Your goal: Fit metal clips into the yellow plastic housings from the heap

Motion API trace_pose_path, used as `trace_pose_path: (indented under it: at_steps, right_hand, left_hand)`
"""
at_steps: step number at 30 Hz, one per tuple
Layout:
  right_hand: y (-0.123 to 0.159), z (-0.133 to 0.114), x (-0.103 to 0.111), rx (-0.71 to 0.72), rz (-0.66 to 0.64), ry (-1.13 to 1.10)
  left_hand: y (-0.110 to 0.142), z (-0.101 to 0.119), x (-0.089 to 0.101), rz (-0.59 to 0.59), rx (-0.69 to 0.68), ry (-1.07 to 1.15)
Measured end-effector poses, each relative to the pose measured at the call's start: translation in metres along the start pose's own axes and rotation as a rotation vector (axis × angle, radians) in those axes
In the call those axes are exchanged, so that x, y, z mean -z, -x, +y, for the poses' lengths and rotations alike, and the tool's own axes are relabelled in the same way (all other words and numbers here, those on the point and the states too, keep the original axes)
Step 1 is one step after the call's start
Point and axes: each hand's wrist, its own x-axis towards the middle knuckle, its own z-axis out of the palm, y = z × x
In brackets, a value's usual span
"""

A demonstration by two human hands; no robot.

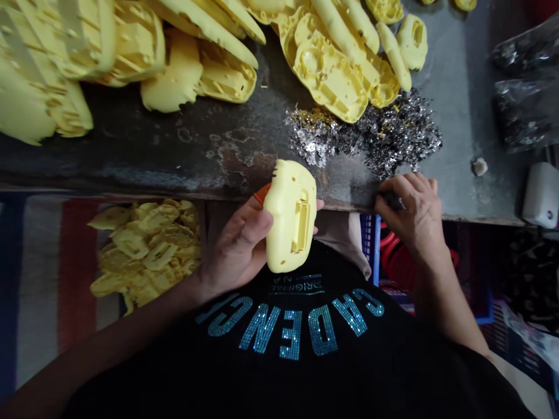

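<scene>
My left hand (242, 241) grips a pale yellow plastic housing (283, 233) just off the table's front edge. Its outer face, with a rectangular battery compartment and small screw holes, is turned up. Something orange shows at my left fingers, partly behind the housing. My right hand (413, 206) rests at the table edge with thumb and fingers pinched together; whatever is between them is too small to make out. Just beyond it lies a pile of small shiny metal pieces (402, 137), with tiny brass-coloured pieces (312, 118) at its left.
Yellow plastic shells (218, 70) are heaped along the back of the dark table (192, 151). More yellow parts (148, 244) lie below at left. Bags of dark parts (526, 110) and a white device (541, 195) stand at right. A blue basket (371, 244) sits under the edge.
</scene>
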Motion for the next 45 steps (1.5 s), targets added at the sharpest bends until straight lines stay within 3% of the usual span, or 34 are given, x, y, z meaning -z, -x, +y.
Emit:
trace_pose_path:
  at_steps: [5,13,21,26,33,39,45]
  right_hand:
    - [-0.013,-0.009,0.002,0.038,-0.024,-0.251]
    - [-0.035,-0.013,-0.026,0.144,0.066,-0.171]
    - [-0.046,-0.012,-0.025,0.161,0.033,-0.274]
    - [-0.048,-0.009,-0.028,0.147,0.019,-0.144]
    - [-0.048,-0.01,-0.028,0.134,0.012,-0.137]
    - [-0.045,-0.009,-0.028,0.113,0.021,-0.158]
    - [-0.045,-0.008,-0.031,0.133,0.014,-0.098]
  left_hand:
    - [0.001,-0.004,0.002,-0.061,-0.026,0.02]
    - [0.0,0.001,0.002,-0.126,-0.071,0.029]
    - [-0.001,0.004,0.001,-0.026,-0.061,0.017]
    - [0.001,0.007,0.004,0.014,-0.051,0.002]
    - [0.001,0.006,0.006,-0.03,-0.119,0.014]
    - [0.005,0.008,0.007,0.068,-0.057,-0.072]
    - [0.004,0.008,0.006,0.049,-0.1,-0.077]
